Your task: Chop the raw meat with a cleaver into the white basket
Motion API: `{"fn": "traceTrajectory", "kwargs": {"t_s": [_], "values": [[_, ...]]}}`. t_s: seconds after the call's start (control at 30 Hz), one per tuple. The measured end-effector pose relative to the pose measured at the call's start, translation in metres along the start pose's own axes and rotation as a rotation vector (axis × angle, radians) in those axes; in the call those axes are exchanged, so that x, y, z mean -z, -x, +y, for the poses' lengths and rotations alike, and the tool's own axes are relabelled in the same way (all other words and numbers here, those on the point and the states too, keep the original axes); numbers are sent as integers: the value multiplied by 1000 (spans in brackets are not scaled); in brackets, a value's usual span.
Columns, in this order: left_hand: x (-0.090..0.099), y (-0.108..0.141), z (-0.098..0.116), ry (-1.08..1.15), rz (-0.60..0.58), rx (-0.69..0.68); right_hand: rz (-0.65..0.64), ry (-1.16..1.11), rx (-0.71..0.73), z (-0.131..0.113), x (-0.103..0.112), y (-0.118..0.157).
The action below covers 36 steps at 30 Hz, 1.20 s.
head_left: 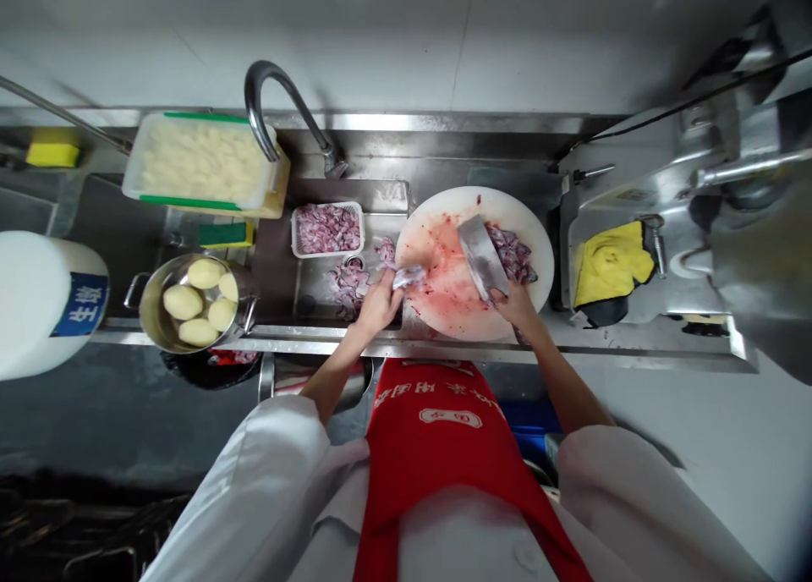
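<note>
My left hand (379,301) is closed on a pale, pinkish piece of raw meat (411,276) at the left rim of a round white cutting board (444,315). In my right hand (515,301) is a cleaver (482,255), its broad blade slanting over the middle of the board. Chopped dark raw meat pieces (515,252) lie behind the blade, on the right side of the board. Red stains spread across the board's left half. More raw meat pieces (348,286) rest in the sink, left of the board. A white basket (294,242) there holds cut meat.
A curved faucet (272,70) rises behind the sink. At left stand a pot (152,311) of peeled potatoes, a sponge (222,234), a tub (270,180) with pale contents and a large white bucket (38,303). A yellow cloth (612,260) lies at right.
</note>
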State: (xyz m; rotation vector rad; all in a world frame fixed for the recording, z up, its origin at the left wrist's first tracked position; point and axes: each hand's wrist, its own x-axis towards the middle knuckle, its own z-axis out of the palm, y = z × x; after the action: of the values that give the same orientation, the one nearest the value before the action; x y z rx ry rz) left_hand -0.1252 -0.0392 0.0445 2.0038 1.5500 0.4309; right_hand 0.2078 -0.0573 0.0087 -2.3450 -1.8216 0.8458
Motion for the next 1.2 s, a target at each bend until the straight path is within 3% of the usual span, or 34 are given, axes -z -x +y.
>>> {"fn": "traceTrajectory", "kwargs": {"t_s": [0.1, 0.17, 0.3, 0.43, 0.57, 0.7, 0.87, 1.03, 1.2], "values": [[-25, -30, 30, -17, -74, -10, -6, 57, -1, -1, 2, 5], [-45, -36, 35, -102, -70, 42, -23, 75, -20, -3, 5, 10], [-80, -14, 8, -90, 87, 19, -46, 111, -90, -15, 15, 29], [-97, 17, -26, 144, 262, -114, 8, 169, -112, -54, 16, 54], [-104, 27, -36, 299, 345, -130, -112, 205, -3, -103, 0, 59], [-105, 25, -35, 373, 379, -135, -146, 230, 31, -125, 3, 54], [-104, 25, -34, 403, 369, -108, 133, 187, 79, -132, 18, 49], [-101, 24, -31, 432, 340, -81, -111, 240, 27, -133, -13, 32], [-98, 21, -25, 440, 362, 43, -202, 245, 28, -101, -21, 47]]}}
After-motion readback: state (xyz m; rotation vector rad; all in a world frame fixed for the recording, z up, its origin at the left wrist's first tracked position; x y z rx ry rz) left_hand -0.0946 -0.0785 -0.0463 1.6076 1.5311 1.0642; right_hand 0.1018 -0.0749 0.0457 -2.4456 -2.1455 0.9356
